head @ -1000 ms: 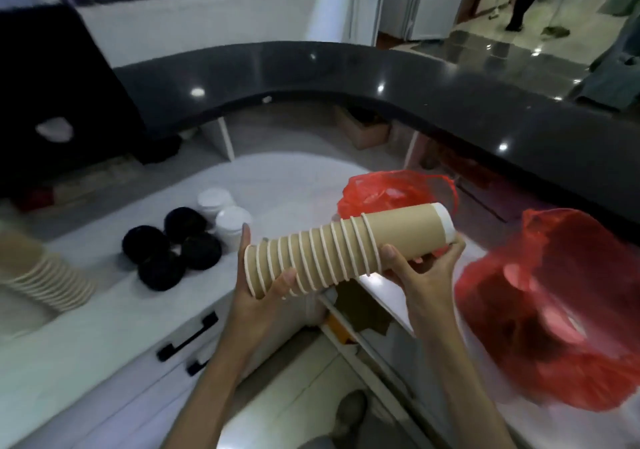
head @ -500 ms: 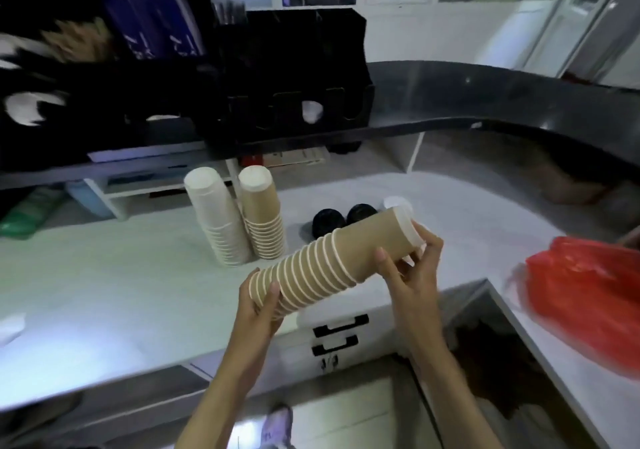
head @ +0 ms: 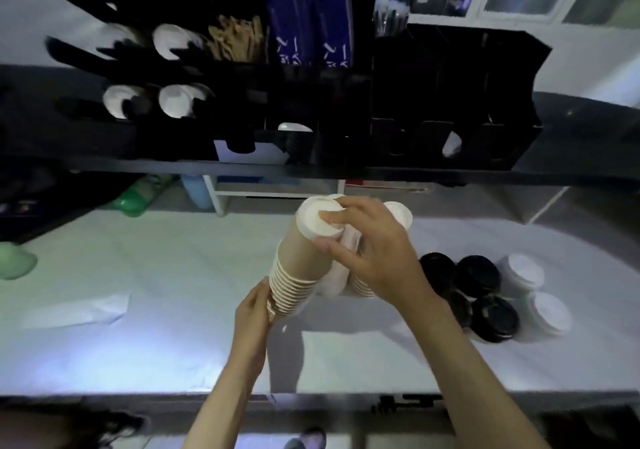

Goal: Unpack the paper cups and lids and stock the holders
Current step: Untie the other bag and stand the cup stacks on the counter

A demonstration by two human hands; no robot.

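Near the middle of the view, both hands hold a nested stack of brown paper cups point(head: 298, 268) above the white counter point(head: 156, 310), tilted with its white base toward 12 o'clock and its rims toward 6. The left hand point(head: 254, 313) cups the rim end, fingers curled against it; the right hand point(head: 374, 251) wraps its fingers over the base end. Behind the right hand, at 1 o'clock of the stack, another cup stack point(head: 398, 216) stands on the counter, mostly hidden. At 3 o'clock lie black lids point(head: 478, 275) and, beyond them, white lids point(head: 523, 272). At 12 o'clock, the black holder rack point(head: 450, 102) stands on the dark shelf.
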